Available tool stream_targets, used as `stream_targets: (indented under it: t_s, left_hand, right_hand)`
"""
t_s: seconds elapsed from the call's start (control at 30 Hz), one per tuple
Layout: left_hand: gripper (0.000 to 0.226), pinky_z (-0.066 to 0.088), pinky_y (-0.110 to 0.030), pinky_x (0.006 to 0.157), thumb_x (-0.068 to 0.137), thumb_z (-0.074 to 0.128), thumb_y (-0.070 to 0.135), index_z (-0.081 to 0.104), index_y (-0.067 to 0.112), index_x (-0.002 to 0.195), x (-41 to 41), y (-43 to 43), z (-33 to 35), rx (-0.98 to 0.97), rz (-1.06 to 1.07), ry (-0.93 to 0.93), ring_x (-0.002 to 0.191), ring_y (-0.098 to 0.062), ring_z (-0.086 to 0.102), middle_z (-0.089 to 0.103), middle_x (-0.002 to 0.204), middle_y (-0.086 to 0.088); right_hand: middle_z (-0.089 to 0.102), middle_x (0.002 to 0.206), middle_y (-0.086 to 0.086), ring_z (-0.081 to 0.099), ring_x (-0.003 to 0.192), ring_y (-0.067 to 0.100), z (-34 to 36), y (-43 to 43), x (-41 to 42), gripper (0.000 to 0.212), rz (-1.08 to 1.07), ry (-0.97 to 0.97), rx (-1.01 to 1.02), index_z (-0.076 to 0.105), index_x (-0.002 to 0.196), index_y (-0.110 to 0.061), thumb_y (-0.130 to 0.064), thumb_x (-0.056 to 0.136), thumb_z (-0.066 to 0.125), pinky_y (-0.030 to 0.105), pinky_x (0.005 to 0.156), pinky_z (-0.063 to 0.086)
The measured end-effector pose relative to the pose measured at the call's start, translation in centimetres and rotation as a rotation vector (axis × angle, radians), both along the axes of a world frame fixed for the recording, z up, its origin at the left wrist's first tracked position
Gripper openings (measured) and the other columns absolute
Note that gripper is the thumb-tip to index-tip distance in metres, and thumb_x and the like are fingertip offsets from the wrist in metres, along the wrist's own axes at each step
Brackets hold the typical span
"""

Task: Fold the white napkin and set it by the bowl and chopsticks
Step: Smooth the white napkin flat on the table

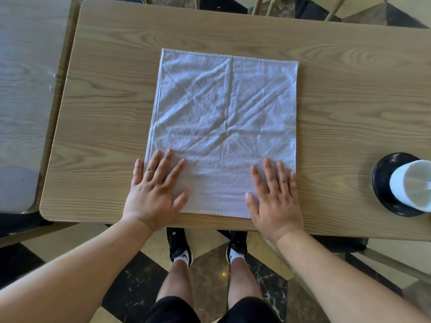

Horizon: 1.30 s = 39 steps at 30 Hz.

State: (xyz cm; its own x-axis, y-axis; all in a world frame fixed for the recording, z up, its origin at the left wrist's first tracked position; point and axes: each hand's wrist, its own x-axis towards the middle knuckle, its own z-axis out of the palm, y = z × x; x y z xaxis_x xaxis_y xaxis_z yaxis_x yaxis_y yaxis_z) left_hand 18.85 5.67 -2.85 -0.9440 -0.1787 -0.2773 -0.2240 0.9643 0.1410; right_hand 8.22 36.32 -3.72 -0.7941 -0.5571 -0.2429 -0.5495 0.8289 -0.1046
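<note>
On the wooden table [107, 94] the white napkin [224, 127] is lying fully opened and flat, creased all over, its near hem running along the table's front edge. Starting from the left, the left hand [155, 192] is pressing palm-down on the near left corner, fingers spread wide — the outermost finger is resting off the cloth on bare wood. Further right, the right hand [275, 199] is lying flat on the near right corner, fingers only slightly fanned, pinching nothing. At the far right edge a white bowl [410, 185] is sitting on a black saucer [382, 178] (chopsticks I cannot make out). Smoothing seems to be the step in hand; to do it well, both palms should be sweeping outward and away — flattening the diagonal creases before any corner is lifted, so the fold lands square.
</note>
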Motion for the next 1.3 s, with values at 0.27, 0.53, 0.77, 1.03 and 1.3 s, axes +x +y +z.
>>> stream_targets:
  t_s: [0.27,0.53,0.77,1.03,1.3]
  left_hand:
    - [0.079,-0.008,-0.056,0.131,0.100,0.022,0.074,0.005,0.038,0.169,-0.1,0.0,0.3,0.003,0.005,-0.003,0.163,-0.018,-0.019,-0.011,0.178,0.003]
    - [0.083,-0.002,-0.063,0.130,0.096,0.034,0.069,0.023,0.030,0.168,-0.6,0.8,0.8,0.029,0.035,0.036,0.165,-0.025,-0.005,0.005,0.179,-0.004]
    - [0.082,0.004,-0.066,0.129,0.092,0.037,0.068,0.036,0.025,0.162,-1.0,1.5,1.0,0.028,0.078,0.061,0.165,-0.030,0.007,0.019,0.176,-0.008]
    - [0.067,0.014,-0.068,0.127,0.094,0.042,0.062,0.050,0.021,0.147,-2.1,2.7,1.6,0.053,0.166,0.140,0.159,-0.039,0.024,0.038,0.165,-0.015]
    - [0.057,0.036,-0.061,0.113,0.092,0.051,0.059,0.061,0.023,0.135,-3.9,1.4,2.2,-0.004,0.214,0.177,0.138,-0.037,0.045,0.053,0.151,-0.005]
  right_hand:
    - [-0.020,0.175,0.008,-0.022,0.160,0.030,1.4,-0.2,-0.2,0.072,-0.006,-0.159,0.008,-0.006,0.168,-0.027,-0.054,0.107,0.023,0.056,0.130,-0.006]
    - [0.066,0.132,0.008,0.055,0.125,0.028,3.6,7.2,-0.5,0.030,0.431,0.059,-0.119,0.071,0.115,-0.017,-0.027,0.088,0.075,0.045,0.104,0.055]
    - [0.066,0.121,0.005,0.064,0.114,0.028,4.1,10.7,-1.3,0.041,0.509,0.091,-0.092,0.071,0.111,-0.018,-0.019,0.072,0.085,0.041,0.099,0.058]
    - [0.066,0.115,0.004,0.065,0.113,0.030,3.8,11.4,-2.7,0.034,0.526,0.143,-0.071,0.070,0.105,-0.019,-0.012,0.075,0.081,0.041,0.101,0.048]
    - [0.064,0.116,0.003,0.062,0.114,0.027,4.4,10.3,-4.1,0.033,0.576,0.062,-0.061,0.069,0.113,-0.020,-0.024,0.082,0.077,0.038,0.100,0.050]
